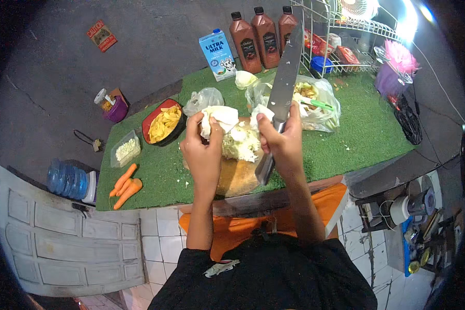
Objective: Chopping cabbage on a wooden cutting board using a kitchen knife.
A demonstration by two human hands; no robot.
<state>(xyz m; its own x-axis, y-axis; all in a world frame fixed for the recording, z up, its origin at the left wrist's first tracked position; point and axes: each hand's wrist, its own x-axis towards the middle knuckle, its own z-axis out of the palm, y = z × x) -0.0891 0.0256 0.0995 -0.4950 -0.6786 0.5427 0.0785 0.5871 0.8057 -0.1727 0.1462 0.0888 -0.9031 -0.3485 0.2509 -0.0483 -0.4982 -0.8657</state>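
My left hand [204,151] grips a pale cabbage piece [221,118] between thumb and fingers. In my right hand [282,141] are a large knife, its broad blade [286,75] pointing up and away from me, and a smaller cabbage piece [262,114] pinched by the thumb. Below and between the hands, shredded cabbage [240,144] lies heaped on a round wooden cutting board [236,178]. Just beyond my right hand, a clear plastic bag [327,112] holds vegetable scraps and a green-handled tool [317,103]. Another cabbage piece [245,79] rests behind the board.
Carrots [128,188], a tub of chopped white pieces [127,150] and a bowl of sliced yellow food [165,123] stand left. A milk carton [218,56] and brown bottles [249,44] line the back. A wire rack [329,31] is at the back right.
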